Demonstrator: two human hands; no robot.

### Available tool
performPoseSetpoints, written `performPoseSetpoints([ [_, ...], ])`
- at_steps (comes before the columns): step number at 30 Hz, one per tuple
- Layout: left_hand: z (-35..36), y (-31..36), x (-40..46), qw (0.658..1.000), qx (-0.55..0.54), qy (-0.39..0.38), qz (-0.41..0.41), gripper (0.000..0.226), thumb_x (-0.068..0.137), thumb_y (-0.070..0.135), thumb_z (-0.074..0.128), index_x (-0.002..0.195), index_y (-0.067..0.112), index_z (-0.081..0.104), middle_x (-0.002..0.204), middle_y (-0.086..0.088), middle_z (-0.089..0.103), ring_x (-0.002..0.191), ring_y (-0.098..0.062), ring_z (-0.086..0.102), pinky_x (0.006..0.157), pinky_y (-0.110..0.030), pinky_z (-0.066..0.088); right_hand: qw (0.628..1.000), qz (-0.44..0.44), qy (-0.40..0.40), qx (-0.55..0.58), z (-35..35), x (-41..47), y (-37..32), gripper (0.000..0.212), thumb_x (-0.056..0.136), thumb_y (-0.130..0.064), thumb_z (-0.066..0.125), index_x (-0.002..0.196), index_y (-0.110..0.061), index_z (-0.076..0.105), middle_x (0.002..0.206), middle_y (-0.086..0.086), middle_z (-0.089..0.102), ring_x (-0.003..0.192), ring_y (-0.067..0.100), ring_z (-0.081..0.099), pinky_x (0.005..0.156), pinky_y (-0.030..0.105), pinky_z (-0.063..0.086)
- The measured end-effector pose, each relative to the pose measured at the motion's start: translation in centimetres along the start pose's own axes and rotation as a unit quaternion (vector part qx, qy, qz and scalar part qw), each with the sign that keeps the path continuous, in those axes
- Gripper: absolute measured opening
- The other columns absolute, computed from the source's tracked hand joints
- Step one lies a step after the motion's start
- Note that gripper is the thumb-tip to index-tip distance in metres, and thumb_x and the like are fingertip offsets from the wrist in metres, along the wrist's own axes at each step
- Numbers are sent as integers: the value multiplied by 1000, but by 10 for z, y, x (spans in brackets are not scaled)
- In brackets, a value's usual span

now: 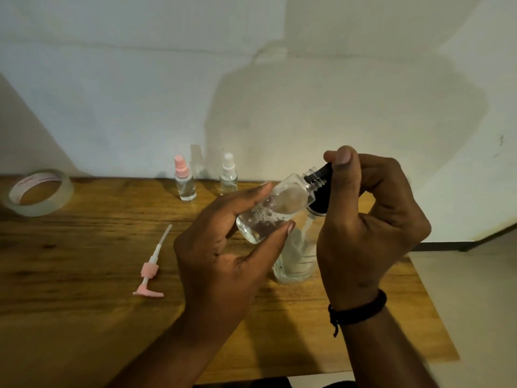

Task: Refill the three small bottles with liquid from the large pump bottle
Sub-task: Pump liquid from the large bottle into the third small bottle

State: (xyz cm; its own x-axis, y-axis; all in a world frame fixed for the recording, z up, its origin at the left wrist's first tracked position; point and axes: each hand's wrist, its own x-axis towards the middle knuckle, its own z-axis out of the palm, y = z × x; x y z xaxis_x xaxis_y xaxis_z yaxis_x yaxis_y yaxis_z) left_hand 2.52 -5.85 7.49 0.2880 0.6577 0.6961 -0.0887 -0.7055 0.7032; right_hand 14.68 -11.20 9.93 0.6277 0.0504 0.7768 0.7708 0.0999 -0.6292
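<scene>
Head view: your left hand grips a small bottle tilted toward one o'clock; your right hand pinches its black cap.

Brown wood-grain counter; pink pump head; pink-capped spray bottle, white-capped spray bottle; black wristband.

Three small bottles: one with a pink sprayer, one with a white sprayer, one tilted in hand with a black cap, one large clear bottle, one loose pink pump, one tape roll, two hands, left and right, one black wristband, one wooden desk
</scene>
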Motion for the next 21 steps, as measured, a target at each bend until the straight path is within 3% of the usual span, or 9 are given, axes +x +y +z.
performPoseSetpoints([
  [11,0,-3,1,1000,8,4,25,47,84,15,87,125,7,63,120,-5,72,111,-15,73,83,-37,64,1000,-4,-10,-7,-1,3,-3,27,100,-9,66,75,0,69,71,5,69,64,29,63,64,51,47],
  [21,-1,-1,4,999,24,2,32,43,87,20,84,123,6,65,121,7,67,113,-4,70,90,-23,59,1000,-5,-5,-5,0,1,-4,28,100,-9,65,75,1,69,73,4,68,66,28,64,65,52,48],
])
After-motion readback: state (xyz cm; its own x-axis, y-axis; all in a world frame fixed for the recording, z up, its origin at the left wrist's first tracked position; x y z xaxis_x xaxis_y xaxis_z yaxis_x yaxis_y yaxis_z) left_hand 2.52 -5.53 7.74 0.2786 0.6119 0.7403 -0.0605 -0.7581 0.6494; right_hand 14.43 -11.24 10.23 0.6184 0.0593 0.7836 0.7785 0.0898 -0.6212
